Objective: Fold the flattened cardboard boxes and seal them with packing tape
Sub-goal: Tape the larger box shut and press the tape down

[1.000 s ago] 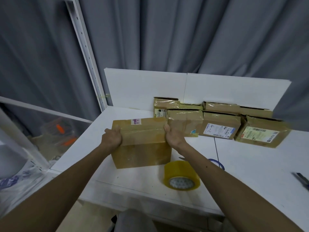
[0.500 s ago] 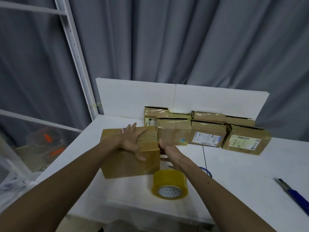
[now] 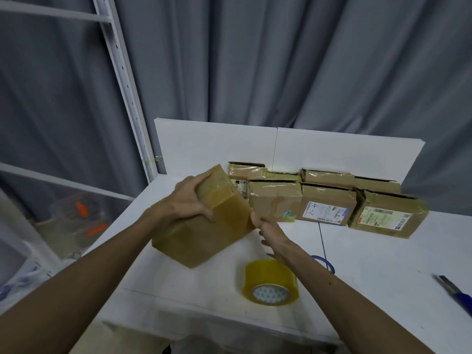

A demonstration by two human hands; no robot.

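Note:
A taped brown cardboard box (image 3: 204, 233) is tilted on the white table (image 3: 370, 277), one corner raised. My left hand (image 3: 189, 200) grips its upper end, fingers curled over the top edge. My right hand (image 3: 268, 228) touches the box's right lower corner with straight fingers. A roll of yellowish packing tape (image 3: 270, 282) lies flat on the table in front of the box, under my right forearm.
Several sealed boxes (image 3: 327, 200) with labels line the white back panel (image 3: 332, 149). A blue-handled knife (image 3: 454, 292) lies at the table's right edge. A blue ring (image 3: 324, 263) peeks out beside my right arm. A white rack upright (image 3: 127, 93) stands left.
The box went from flat and upright between both hands to tilted, turned by my left hand on top. My right hand slid to its lower right corner. The camera view rose.

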